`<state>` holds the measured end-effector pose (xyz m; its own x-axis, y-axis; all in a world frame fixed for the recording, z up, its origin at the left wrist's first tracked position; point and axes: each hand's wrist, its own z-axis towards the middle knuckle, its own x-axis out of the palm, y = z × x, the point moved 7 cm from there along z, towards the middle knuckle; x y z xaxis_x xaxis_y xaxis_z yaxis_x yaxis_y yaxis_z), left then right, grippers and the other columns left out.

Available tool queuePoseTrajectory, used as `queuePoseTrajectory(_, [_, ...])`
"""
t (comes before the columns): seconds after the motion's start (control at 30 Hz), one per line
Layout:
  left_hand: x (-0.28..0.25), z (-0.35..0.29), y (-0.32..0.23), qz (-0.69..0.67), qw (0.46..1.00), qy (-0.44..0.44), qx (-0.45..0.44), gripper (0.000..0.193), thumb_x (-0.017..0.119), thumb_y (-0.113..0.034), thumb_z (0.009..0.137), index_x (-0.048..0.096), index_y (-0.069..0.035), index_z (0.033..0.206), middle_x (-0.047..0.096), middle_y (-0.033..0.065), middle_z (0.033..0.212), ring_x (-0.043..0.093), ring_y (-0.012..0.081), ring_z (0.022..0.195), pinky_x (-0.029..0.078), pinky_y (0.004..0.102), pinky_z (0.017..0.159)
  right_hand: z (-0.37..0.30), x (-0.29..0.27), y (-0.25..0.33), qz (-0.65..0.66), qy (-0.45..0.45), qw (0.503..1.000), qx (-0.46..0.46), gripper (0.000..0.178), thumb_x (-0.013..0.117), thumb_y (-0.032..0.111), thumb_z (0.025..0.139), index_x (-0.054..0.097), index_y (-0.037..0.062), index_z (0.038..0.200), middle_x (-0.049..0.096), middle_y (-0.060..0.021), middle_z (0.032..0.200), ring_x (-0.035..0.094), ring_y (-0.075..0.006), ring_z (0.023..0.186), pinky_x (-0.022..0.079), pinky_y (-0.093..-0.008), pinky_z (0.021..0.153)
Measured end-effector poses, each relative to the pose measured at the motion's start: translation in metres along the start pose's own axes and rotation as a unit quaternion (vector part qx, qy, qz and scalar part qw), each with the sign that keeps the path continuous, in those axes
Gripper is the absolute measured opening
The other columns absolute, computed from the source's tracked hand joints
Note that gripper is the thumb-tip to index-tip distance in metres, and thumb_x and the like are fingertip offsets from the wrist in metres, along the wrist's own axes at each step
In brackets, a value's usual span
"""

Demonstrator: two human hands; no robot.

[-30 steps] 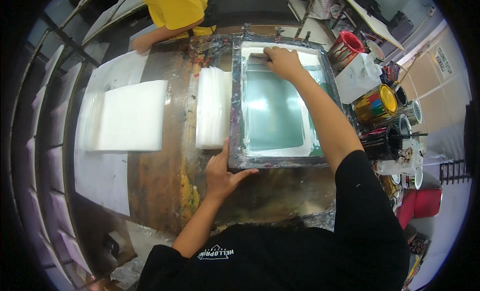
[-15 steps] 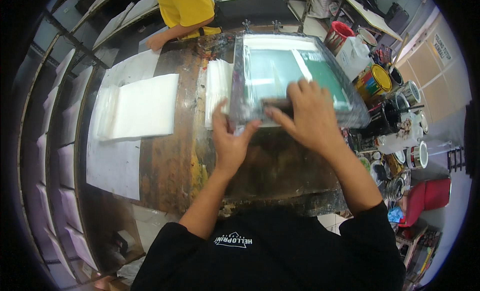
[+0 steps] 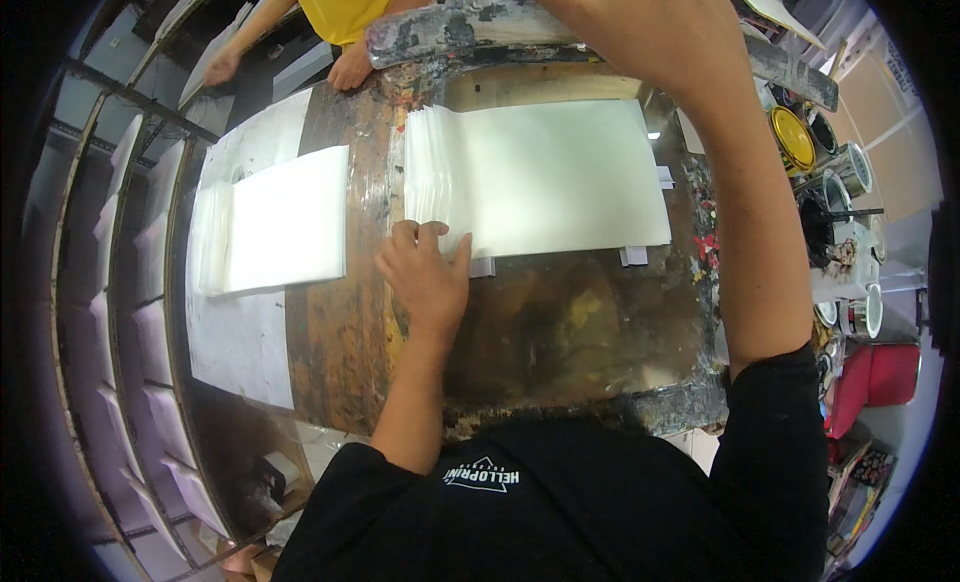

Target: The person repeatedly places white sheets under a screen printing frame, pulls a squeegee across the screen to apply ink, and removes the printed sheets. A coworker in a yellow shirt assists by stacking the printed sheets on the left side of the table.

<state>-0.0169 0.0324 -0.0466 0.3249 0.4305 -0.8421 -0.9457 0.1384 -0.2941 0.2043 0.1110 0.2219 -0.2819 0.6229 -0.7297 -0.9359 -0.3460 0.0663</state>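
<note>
A white sheet (image 3: pixel 560 177) lies on the dark tabletop, its left side running into a fanned stack of white sheets (image 3: pixel 432 167). At the near left corner of this stack is my left hand (image 3: pixel 425 282), open, thumb apart from the slightly bent fingers, its fingertips at the paper's edge. My right hand (image 3: pixel 650 27) is raised at the top of the view, its fingers mostly cut off by the picture's edge, so what it holds is hidden. Behind it the screen frame (image 3: pixel 480 32) is tilted up, showing its ink-stained near bar.
To the left, another fanned stack of white sheets (image 3: pixel 285 222) rests on a large pale sheet (image 3: pixel 240 342). A person in a yellow shirt (image 3: pixel 345 7) stands across the table. Paint cans (image 3: pixel 792 140) crowd the right side. A rack (image 3: pixel 150 332) stands at far left.
The screen frame has swung up off the white sheets, uncovering them. My right hand has risen to the top edge; my left has moved slightly left. The other person's hands have shifted.
</note>
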Motion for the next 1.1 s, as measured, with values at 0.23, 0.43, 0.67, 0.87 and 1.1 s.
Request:
queuePoseTrajectory(0.23, [0.0, 0.009, -0.005, 0.03, 0.999, 0.015, -0.001, 0.02, 0.079, -0.022, 0.086, 0.071, -0.011, 0.1, 0.058, 0.0079, 0.106, 0.053, 0.0284, 0.107, 0.033, 0.0449, 0.094, 0.001, -0.005, -0.003, 0.03, 0.063, 0.997, 0.043, 0.078, 0.054, 0.07, 0.095, 0.066, 0.0013, 0.061, 0.058, -0.0142, 0.053, 0.062, -0.0283, 0.053, 0.05, -0.0433, 0.062])
queuePoseTrajectory(0.43, [-0.005, 0.022, -0.018, -0.03, 0.996, -0.055, 0.056, 0.01, 0.075, -0.018, 0.087, 0.071, -0.01, 0.089, 0.061, 0.0068, 0.104, 0.054, 0.0268, 0.104, 0.033, 0.0447, 0.094, -0.013, -0.006, 0.004, 0.002, -0.051, 0.998, -0.025, 0.075, 0.058, 0.067, 0.094, 0.068, -0.001, 0.066, 0.064, -0.0197, 0.062, 0.067, -0.0358, 0.064, 0.051, -0.0458, 0.068])
queuePoseTrajectory(0.67, [-0.014, 0.062, -0.025, -0.136, 0.99, -0.009, -0.031, 0.015, 0.074, -0.022, 0.085, 0.072, -0.008, 0.08, 0.065, 0.0117, 0.097, 0.061, 0.0327, 0.097, 0.039, 0.0499, 0.091, -0.011, -0.002, 0.004, -0.024, -0.03, 0.998, -0.049, 0.072, 0.055, 0.069, 0.096, 0.071, 0.0014, 0.078, 0.069, -0.0154, 0.075, 0.067, -0.0342, 0.069, 0.05, -0.0467, 0.066])
queuePoseTrajectory(0.87, [-0.028, 0.087, 0.052, -0.175, 0.979, -0.055, -0.089, 0.019, 0.076, -0.023, 0.082, 0.075, -0.004, 0.086, 0.072, 0.0167, 0.096, 0.069, 0.0355, 0.092, 0.053, 0.0464, 0.085, -0.01, 0.001, 0.0, -0.002, -0.017, 0.999, -0.029, 0.074, 0.054, 0.071, 0.095, 0.071, 0.0017, 0.077, 0.07, -0.0156, 0.078, 0.069, -0.0345, 0.073, 0.053, -0.0468, 0.07])
queuePoseTrajectory(1.1, [-0.071, 0.086, 0.059, 0.029, 0.979, -0.179, -0.087, 0.053, 0.072, -0.027, 0.096, 0.057, -0.005, 0.142, 0.059, 0.0211, 0.138, 0.053, 0.0357, 0.131, 0.041, 0.0532, 0.109, 0.002, -0.003, -0.005, 0.0, 0.041, 0.999, -0.022, 0.081, 0.05, 0.069, 0.097, 0.07, -0.0039, 0.068, 0.065, -0.0236, 0.064, 0.067, -0.0391, 0.067, 0.05, -0.0476, 0.07])
